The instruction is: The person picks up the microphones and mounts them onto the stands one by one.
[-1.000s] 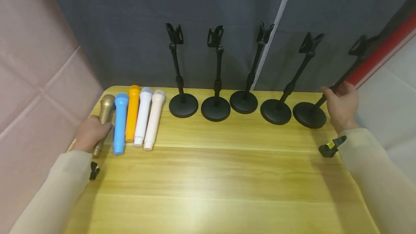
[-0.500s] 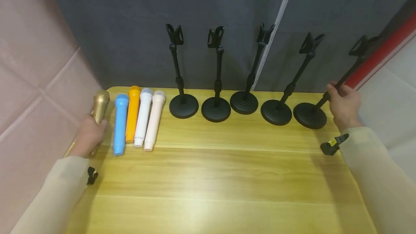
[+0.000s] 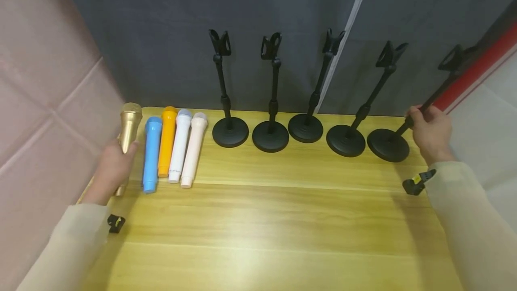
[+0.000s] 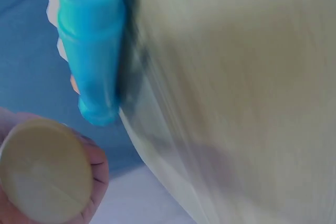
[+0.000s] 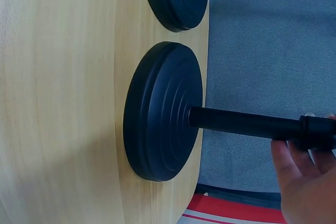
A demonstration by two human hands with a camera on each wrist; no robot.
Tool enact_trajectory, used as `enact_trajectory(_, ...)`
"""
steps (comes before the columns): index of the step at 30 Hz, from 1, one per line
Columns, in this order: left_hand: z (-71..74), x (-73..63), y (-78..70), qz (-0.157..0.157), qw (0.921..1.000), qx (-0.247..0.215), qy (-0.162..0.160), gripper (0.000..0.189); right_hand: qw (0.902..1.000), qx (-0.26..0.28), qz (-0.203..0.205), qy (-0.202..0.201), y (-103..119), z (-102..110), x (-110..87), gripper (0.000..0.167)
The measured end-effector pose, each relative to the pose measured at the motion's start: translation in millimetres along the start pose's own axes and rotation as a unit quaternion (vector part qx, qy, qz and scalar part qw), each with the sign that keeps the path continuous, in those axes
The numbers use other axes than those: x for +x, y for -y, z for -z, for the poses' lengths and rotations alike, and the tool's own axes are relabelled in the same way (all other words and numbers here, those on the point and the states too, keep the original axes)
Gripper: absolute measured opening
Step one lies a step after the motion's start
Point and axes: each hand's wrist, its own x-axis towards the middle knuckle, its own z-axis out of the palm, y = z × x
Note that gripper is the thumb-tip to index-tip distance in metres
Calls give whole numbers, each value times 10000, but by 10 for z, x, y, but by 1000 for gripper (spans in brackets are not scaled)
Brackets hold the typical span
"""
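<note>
Gold microphone [image 3: 129, 130] higher now, within left fingers [image 4: 98, 173]

Bright tabletop, dim backdrop, soft left wrist view

Head view: moderate light, warm yellow cast, slightly soft detail. Pale, diffuse glare on the tabletop [image 3: 246, 226], low centre; light source out of view. Faint-edged shadows fall inward of the left sleeve [image 3: 66, 241] and right sleeve [image 3: 468, 210]. Grey curtain [image 3: 161, 35] dull; rightmost stand [image 3: 388, 145] darkens into the corner at its top. Wide lens: right-hand stands lean outward. Gold microphone [image 3: 129, 131] catches a highlight.

Left wrist view: colder, hazy; blue microphone [image 4: 90, 45] blurred, wood grain smeared.

Right wrist view: crisper; base rings readable, broad shadow lower left.
</note>
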Motion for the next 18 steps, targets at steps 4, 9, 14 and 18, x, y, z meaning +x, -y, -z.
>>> enact_trajectory(4,-62,-47,-97,-183,9990,-212,-339,70,9998,-168,69,-86,-10,-14,-7,16)
enact_trajectory(9,-101,-119,-209,-235,9968,-550,-524,72,9991,-362,84,-217,-34,-12,-14,16)
enact_trajectory(14,-129,-203,-320,-286,9922,-1084,-542,65,9981,-583,49,-209,-44,-7,-25,19)
enact_trajectory(18,-183,-274,-495,-407,9883,-1366,-536,60,9988,-436,10,-207,-46,-13,-50,17)
